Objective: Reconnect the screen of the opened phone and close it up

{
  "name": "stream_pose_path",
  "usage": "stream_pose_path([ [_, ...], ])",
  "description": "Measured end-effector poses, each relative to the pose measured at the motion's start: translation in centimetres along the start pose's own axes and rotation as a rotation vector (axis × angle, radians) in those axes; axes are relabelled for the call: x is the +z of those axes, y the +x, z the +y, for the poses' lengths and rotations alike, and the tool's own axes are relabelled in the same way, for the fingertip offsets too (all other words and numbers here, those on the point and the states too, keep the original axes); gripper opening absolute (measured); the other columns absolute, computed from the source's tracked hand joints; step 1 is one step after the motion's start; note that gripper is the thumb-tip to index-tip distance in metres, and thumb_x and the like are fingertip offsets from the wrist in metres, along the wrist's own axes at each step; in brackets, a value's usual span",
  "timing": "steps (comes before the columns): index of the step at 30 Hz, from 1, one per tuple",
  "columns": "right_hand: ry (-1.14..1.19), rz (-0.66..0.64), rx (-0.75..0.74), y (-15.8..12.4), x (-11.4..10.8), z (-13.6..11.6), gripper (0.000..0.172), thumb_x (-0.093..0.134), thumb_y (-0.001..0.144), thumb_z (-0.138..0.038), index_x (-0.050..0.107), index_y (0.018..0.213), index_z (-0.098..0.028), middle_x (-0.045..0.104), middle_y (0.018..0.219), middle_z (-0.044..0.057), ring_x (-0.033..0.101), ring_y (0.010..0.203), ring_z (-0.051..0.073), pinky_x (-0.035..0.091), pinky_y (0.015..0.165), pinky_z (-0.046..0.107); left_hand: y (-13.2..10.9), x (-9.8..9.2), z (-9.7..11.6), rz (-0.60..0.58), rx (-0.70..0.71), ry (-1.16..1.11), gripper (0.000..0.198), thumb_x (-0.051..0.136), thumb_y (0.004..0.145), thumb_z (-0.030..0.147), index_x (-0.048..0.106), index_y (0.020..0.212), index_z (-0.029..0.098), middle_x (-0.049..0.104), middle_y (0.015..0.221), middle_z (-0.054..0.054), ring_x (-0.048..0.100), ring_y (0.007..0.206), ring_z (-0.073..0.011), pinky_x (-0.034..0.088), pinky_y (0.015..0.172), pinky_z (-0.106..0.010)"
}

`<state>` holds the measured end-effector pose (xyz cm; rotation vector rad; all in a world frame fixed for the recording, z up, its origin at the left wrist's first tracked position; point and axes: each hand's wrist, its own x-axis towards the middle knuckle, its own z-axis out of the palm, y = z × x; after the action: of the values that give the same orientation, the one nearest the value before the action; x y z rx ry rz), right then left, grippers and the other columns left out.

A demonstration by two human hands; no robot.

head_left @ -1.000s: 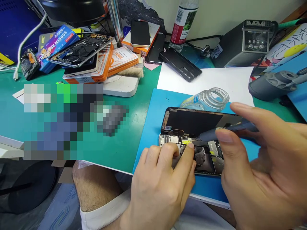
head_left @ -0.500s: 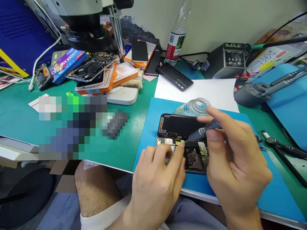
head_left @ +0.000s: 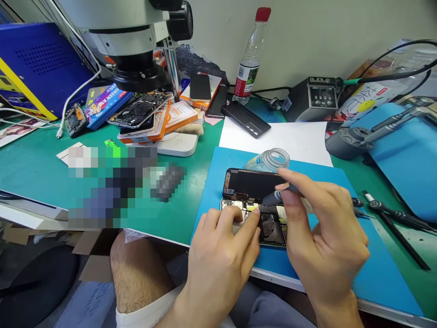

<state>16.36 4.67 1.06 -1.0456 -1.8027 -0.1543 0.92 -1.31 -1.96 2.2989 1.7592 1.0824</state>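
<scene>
An opened phone (head_left: 272, 228) lies on a blue mat (head_left: 209, 187), its insides showing. Its screen (head_left: 254, 184) is folded back along the far side. My left hand (head_left: 223, 255) is closed on the near left of the phone, with the index fingertip pressed on the inner parts beside a small yellow piece. In the fingers of my right hand (head_left: 327, 232) is a grey screwdriver (head_left: 273, 197), slanted down to the left. Its tip meets the phone's innards near my left index finger; the exact contact spot is too small to make out.
A glass jar (head_left: 275, 158) stands just behind the phone. Farther back are a black phone case (head_left: 247, 119), a plastic bottle (head_left: 248, 75) and a microscope (head_left: 136, 54). Several phones and boxes (head_left: 160, 125) are piled left. Tweezers and a black rod (head_left: 399, 237) lie right.
The camera view has tilted up and shifted slightly. My right hand and the screwdriver have moved a little left in the picture; both hands stay at the phone.
</scene>
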Motion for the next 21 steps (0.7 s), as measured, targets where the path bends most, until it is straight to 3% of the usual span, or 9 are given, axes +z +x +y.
stream_pose_path([
  [4,0.004,-0.020,0.005,0.1,0.0,0.0,0.050,0.069,0.097,-0.005,0.071,0.144,-0.024,0.076,0.113,0.007,0.069,0.104,0.021,0.055,0.092,0.039,0.0,-0.1,0.1,0.003,-0.001,-0.001,0.032,0.064,0.109,0.026,0.074,0.140,0.028,0.071,0.115,-0.005,0.060,0.092,-0.0216,0.052,0.083,-0.039],
  [7,-0.008,-0.008,0.005,0.2,0.1,0.1,0.047,0.072,0.096,-0.004,0.074,0.139,-0.022,0.074,0.106,0.005,0.068,0.097,0.019,0.054,0.089,0.038,-0.1,0.0,0.1,0.016,0.012,0.004,0.032,0.064,0.109,0.025,0.074,0.139,0.027,0.071,0.114,-0.005,0.059,0.092,-0.0217,0.052,0.083,-0.039],
  [11,0.019,-0.046,0.038,0.1,0.1,0.0,0.050,0.073,0.096,-0.008,0.069,0.144,-0.019,0.074,0.122,0.010,0.069,0.107,0.022,0.056,0.095,0.041,-0.1,0.2,-0.1,0.017,0.013,0.010,0.031,0.064,0.109,0.025,0.074,0.138,0.027,0.070,0.117,-0.006,0.059,0.093,-0.0225,0.051,0.084,-0.040],
  [16,0.090,-0.085,0.089,-0.3,0.0,-0.2,0.054,0.056,0.101,-0.007,0.062,0.153,-0.022,0.071,0.141,0.011,0.068,0.124,0.025,0.057,0.101,0.043,-0.1,0.2,0.0,0.009,0.015,0.010,0.033,0.063,0.109,0.023,0.072,0.140,0.025,0.069,0.122,-0.007,0.059,0.094,-0.0230,0.051,0.086,-0.040],
  [21,0.130,-0.103,0.104,-0.9,-0.3,-0.1,0.061,0.058,0.101,-0.011,0.055,0.160,-0.027,0.069,0.148,0.010,0.069,0.123,0.027,0.059,0.096,0.044,-0.1,0.1,0.0,0.001,0.006,0.001,0.031,0.063,0.109,0.022,0.073,0.138,0.024,0.068,0.122,-0.007,0.059,0.095,-0.0234,0.051,0.085,-0.040],
])
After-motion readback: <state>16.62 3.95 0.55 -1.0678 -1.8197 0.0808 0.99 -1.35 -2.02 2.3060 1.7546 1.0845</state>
